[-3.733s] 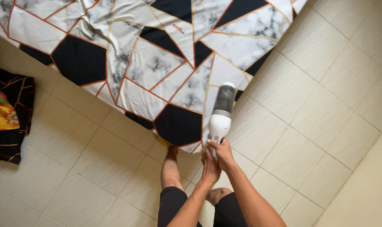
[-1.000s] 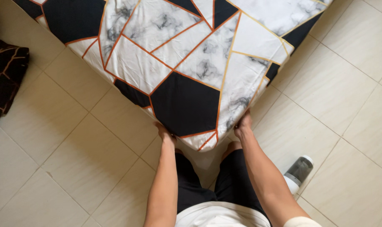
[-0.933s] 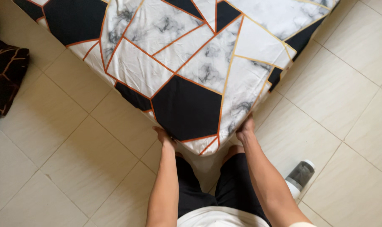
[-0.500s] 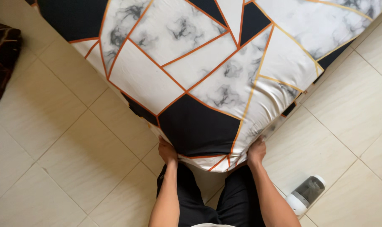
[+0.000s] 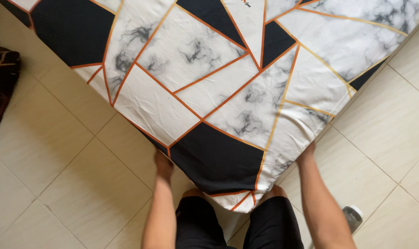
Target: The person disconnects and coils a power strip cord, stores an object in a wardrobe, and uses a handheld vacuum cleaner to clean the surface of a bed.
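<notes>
Person's knees at 6 o'clock, mattress point(image 5: 228, 92) corner now raised over them; half a second ago it sat lower, nearer the floor. Left hand point(image 5: 163, 163) at 7 o'clock and right hand point(image 5: 307, 154) at 4 o'clock have slid outward along the two edges, fingers hooked under and out of sight, gripping the sheeted edge. Handheld vacuum point(image 5: 353, 217) lies on the floor tiles point(image 5: 80, 184) at 5 o'clock, half hidden by the right forearm. Dark cloth point(image 5: 0, 87) at 9 o'clock.

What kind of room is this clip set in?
Most likely a bedroom at home: a mattress in a marble-and-black patterned sheet lies low on a pale tiled floor, a small handheld vacuum lies on the tiles, and dark patterned cloth sits nearby.
</notes>
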